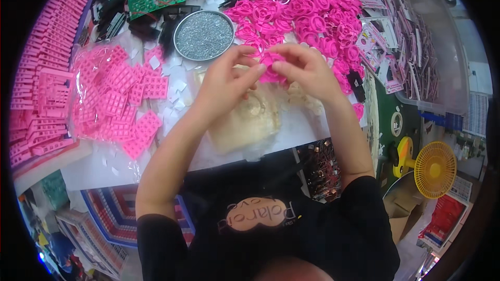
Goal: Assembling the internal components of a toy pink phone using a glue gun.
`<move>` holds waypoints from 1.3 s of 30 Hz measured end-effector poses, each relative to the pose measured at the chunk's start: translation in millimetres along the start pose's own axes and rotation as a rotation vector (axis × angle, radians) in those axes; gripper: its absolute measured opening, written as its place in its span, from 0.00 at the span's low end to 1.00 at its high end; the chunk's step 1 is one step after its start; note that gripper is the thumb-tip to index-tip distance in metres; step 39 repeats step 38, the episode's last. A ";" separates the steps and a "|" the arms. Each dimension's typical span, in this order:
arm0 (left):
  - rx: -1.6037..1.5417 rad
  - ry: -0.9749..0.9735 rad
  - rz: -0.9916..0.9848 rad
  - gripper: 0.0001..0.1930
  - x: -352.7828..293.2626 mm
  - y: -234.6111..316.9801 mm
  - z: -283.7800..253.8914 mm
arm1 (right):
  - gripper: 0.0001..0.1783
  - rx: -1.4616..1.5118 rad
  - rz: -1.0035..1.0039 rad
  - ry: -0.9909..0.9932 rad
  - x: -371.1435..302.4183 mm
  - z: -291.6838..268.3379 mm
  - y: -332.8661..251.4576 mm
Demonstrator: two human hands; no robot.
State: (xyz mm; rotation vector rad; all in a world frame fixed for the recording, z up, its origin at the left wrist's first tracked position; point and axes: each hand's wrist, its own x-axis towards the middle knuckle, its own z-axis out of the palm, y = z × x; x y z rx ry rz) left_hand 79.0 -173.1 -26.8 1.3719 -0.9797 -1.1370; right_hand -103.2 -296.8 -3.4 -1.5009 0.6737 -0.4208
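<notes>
Left hand point(225, 80) and right hand point(307, 70) meet above white table point(94, 169), fingertips of both pinched together on small magenta round plastic part point(272, 68). Part sits between hands, held just above clear bag of pale cream pieces point(245, 122). Heap of magenta round plastic parts point(307, 8) just beyond right hand. Round metal dish of small silver screws point(203, 35) near left hand, farther back. Light pink plastic grid pieces point(120, 99) spread at left. Yellow fan point(435, 169) low at right.
</notes>
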 end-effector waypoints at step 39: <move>1.578 1.328 0.347 0.22 -84.2 79.7 -374.1 | 0.17 -0.770 -0.327 -0.244 -25.8 35.7 24.8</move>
